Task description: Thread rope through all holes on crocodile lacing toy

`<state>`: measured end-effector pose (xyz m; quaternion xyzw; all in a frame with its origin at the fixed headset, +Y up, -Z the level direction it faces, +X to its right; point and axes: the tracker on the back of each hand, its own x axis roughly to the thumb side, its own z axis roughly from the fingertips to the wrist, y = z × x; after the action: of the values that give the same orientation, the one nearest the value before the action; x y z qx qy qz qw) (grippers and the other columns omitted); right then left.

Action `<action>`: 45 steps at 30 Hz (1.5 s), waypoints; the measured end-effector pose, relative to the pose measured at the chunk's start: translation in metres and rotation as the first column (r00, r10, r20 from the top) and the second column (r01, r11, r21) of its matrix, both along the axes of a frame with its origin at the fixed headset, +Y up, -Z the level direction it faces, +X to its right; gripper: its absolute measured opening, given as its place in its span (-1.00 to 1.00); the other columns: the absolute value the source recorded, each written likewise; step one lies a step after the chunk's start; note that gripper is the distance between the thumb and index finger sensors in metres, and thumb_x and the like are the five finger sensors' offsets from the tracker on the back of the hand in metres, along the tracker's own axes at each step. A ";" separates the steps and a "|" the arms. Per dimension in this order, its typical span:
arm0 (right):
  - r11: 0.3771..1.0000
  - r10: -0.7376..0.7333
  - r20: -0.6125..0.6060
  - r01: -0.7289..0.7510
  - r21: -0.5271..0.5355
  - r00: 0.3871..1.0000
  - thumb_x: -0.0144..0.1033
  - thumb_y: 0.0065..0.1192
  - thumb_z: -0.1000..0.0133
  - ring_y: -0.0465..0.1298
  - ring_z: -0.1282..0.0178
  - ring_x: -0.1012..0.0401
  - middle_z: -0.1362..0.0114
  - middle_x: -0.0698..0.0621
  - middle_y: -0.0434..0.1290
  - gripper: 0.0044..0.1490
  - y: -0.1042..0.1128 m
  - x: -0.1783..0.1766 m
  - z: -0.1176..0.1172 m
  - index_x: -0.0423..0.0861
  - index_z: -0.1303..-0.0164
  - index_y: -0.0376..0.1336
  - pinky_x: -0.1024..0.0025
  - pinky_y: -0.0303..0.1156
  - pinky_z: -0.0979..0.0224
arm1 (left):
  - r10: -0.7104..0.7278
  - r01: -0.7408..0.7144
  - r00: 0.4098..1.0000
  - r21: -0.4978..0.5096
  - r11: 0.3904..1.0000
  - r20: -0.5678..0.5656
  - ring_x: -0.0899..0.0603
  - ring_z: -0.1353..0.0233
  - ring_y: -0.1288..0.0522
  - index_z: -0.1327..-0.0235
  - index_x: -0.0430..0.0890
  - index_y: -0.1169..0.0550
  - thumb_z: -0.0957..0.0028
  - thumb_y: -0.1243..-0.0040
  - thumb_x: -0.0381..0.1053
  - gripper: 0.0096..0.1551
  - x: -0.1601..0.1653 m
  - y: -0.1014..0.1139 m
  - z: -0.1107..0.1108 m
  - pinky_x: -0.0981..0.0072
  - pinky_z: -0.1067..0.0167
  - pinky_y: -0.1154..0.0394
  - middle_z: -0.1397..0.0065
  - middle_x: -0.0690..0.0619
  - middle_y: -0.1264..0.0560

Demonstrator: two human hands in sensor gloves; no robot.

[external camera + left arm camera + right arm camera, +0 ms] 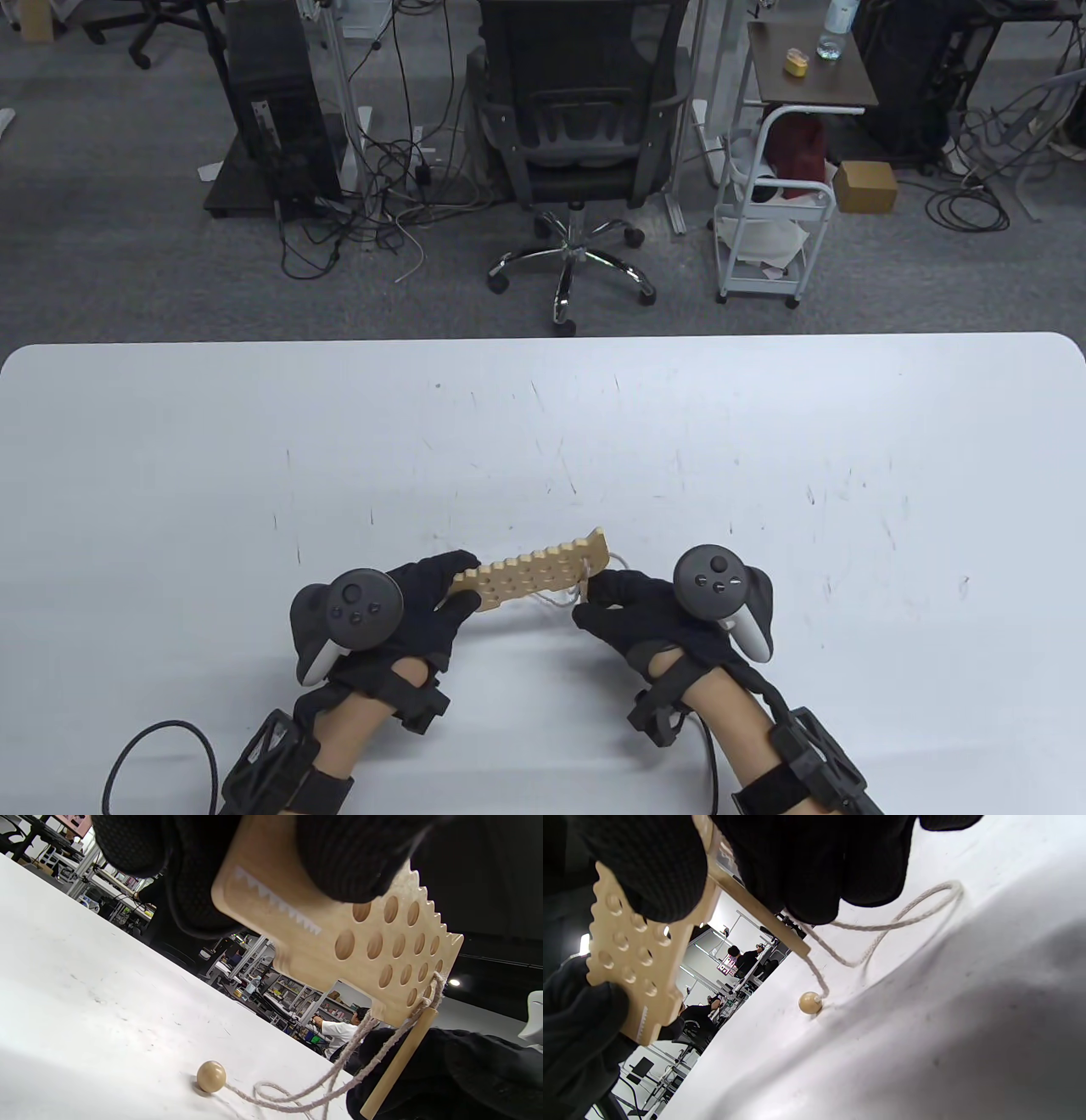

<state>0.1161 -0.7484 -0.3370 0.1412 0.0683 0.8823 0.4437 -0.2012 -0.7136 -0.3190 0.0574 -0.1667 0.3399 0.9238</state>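
Observation:
The wooden crocodile lacing toy (534,573) is held above the table, a little tilted. My left hand (454,584) grips its left, toothed end; the board with its many holes shows in the left wrist view (322,942). My right hand (596,596) pinches the wooden needle (398,1065) by the toy's right end. The rope (382,1027) passes through a hole near that end, loops on the table (882,927) and ends in a wooden ball (810,1002) lying on the tabletop. The ball is hidden under the toy in the table view.
The white table (764,441) spreads out beyond the hands. An office chair (573,153) and a small cart (772,221) stand past its far edge. A black cable (157,764) loops at the front left.

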 end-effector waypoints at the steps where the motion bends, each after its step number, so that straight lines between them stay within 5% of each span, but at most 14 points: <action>1: 1.000 0.006 0.000 -0.006 0.002 1.000 0.05 0.44 0.00 0.40 -0.38 -0.18 -0.34 -0.14 0.50 -0.25 0.000 -0.001 0.000 -0.12 -0.30 0.36 -0.32 0.08 -0.45 | 0.003 -0.003 1.000 -0.002 1.000 0.002 -0.12 -0.08 -0.67 -0.20 0.12 -0.49 0.18 -0.35 0.08 -0.39 0.000 0.000 0.000 -0.08 -0.33 -0.44 -0.16 0.14 -0.63; 15: 0.999 0.014 0.000 -0.014 0.033 1.000 -0.10 0.47 0.00 0.46 -0.34 -0.13 -0.21 -0.07 0.58 -0.50 -0.001 -0.006 0.001 0.00 -0.13 0.47 -0.29 0.12 -0.45 | 0.047 -0.046 0.999 -0.035 0.998 0.014 -0.12 -0.07 -0.67 -0.20 0.12 -0.49 0.19 -0.35 0.08 -0.39 0.000 -0.002 -0.001 -0.08 -0.32 -0.44 -0.15 0.14 -0.63; 45: 0.980 -0.170 0.170 0.148 0.135 0.971 -0.16 0.44 -0.02 0.47 -0.33 -0.14 -0.23 -0.09 0.59 -0.49 0.024 0.032 -0.002 0.01 -0.18 0.45 -0.28 0.16 -0.43 | 0.114 -0.131 0.980 -0.096 0.987 -0.165 -0.13 -0.06 -0.67 -0.19 0.11 -0.50 0.19 -0.35 0.08 -0.40 -0.037 -0.015 -0.017 -0.09 -0.31 -0.44 -0.15 0.12 -0.64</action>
<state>0.1485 -0.7240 -0.3393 0.0923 -0.0374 0.8554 0.5083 -0.2378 -0.7289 -0.3362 0.0452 -0.0704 0.3990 0.9131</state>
